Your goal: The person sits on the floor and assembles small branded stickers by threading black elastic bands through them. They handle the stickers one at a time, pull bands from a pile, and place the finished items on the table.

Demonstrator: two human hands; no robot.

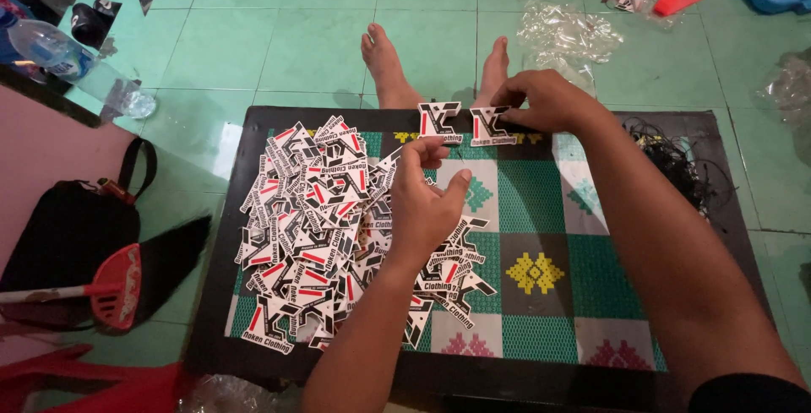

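Seated on the floor, person's right hand (547, 100) pinches one die-cut tag (492, 126) at the table's (743, 236) far edge beside a 2nd tag (440, 119), left hand (427, 198) loosely curled & holding nothing over the big tag pile (317, 227), too many to count, so a sleeve brush could prob. scatter them.

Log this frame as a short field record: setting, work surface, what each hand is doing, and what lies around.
setting: person seated on a green tiled floor, bare feet beyond a low table
surface: dark table covered by a patterned mat
left hand: above the pile of die-cut tags, fingers curled; grasp unclear
right hand: pinching one tag at the far edge, beside another tag
table right: tangle of black strings
floor: plastic bottle, black bag, clear plastic bags
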